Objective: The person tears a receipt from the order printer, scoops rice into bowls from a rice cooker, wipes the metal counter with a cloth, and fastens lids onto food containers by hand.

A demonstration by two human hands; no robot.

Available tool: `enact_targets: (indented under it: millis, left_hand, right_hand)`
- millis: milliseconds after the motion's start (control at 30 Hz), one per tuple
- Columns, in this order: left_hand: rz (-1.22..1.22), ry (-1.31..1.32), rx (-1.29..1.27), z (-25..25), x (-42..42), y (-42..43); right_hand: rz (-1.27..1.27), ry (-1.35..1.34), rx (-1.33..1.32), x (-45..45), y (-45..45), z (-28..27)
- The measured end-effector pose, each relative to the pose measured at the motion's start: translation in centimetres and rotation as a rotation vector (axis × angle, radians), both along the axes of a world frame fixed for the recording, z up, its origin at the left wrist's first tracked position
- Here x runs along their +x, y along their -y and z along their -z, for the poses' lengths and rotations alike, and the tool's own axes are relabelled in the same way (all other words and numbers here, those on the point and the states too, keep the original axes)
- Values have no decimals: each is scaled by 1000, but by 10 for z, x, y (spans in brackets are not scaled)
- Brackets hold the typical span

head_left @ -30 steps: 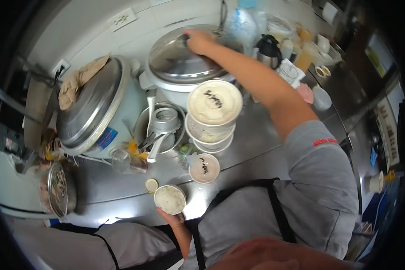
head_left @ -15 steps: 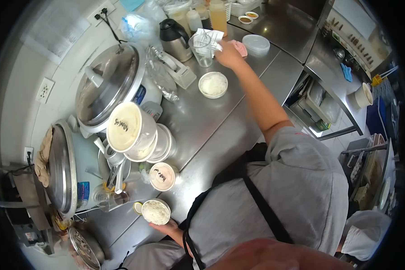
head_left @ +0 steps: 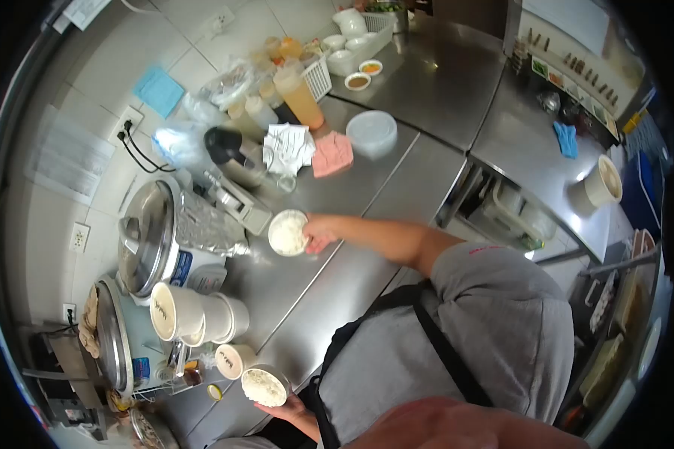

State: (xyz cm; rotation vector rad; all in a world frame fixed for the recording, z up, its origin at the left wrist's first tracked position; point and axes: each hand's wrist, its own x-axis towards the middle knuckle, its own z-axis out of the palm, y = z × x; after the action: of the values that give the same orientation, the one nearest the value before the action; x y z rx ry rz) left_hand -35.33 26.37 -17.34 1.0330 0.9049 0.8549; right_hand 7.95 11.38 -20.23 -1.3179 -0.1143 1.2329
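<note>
My left hand [head_left: 286, 411] holds a round tub of white rice [head_left: 263, 387] from below, near the counter's front edge. Out over the counter, my right hand [head_left: 320, 233] grips the right rim of a small white bowl of rice [head_left: 288, 232]. That bowl is beside a grey tape dispenser [head_left: 240, 203]. Stacked lidded tubs [head_left: 202, 314] stand left of my hands, and a smaller lidded tub [head_left: 234, 361] with writing on its lid is right beside the rice tub.
Two large cookers with metal lids [head_left: 148, 238] line the wall. Behind the bowl are a dark thermos [head_left: 231, 153], papers [head_left: 288, 148], a pink cloth [head_left: 332, 154], a clear lid [head_left: 371, 133] and sauce bottles [head_left: 298, 97]. Another tub [head_left: 603, 182] stands on the right counter.
My right hand has gone from the first cooker lid to near the glass and papers, and now to the small rice bowl. The view has swung right. My left hand still holds its tub.
</note>
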Motion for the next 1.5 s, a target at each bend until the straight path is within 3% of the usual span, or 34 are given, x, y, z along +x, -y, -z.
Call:
enact_targets:
  millis: [67,133,200,300,333,400,533,600,667,800,867,1000,1167,1267,1367,1500]
  left_hand:
    - [24,128,-75,5,21,29]
    - [57,360,-202,12,42,51]
    - [-127,167,-277,-15,81,85]
    - [131,-10,-209,-19,111,107]
    - [236,88,-270,-4,120,100]
    - [252,15,-283,4,152,102]
    - [646,-17,-226,6,237,112]
    - [823,-95,-41,23,287,120]
    - [925,-197,293,66,341,127]
    - [1069,-158,125,10,434,220]
    - [1245,-30,95,32,487,252]
    - [1288,-160,-74,3,547,330]
    - [1161,-126,-80,23,615,396]
    - [1004,-256,119,38,656,420]
    - [952,-567,109,23,688,455]
    - [1198,-470,-78,18,724,498]
  right_hand:
    - [-138,-104,86,2,20,-4]
    - [-95,-70,89,-1,41,4]
    - [-67,-137,22,-7,77,-18]
    - [-38,-221,85,-8,132,-32]
    - [-27,-238,98,-6,151,-29]
    - [-29,-181,184,1,188,-17]
    - [317,104,37,1,263,-12]
    - [343,-12,29,7,297,-48]
    - [587,-44,26,14,330,-45]
    - [851,-1,54,39,373,-36]
    - [885,5,71,63,400,-17]
    - [959,-56,152,93,450,7]
    - [1022,-132,188,122,479,0]
    - [1040,-154,269,144,494,4]
    - [1079,-165,309,167,499,1]
    - [1204,-164,324,210,517,3]
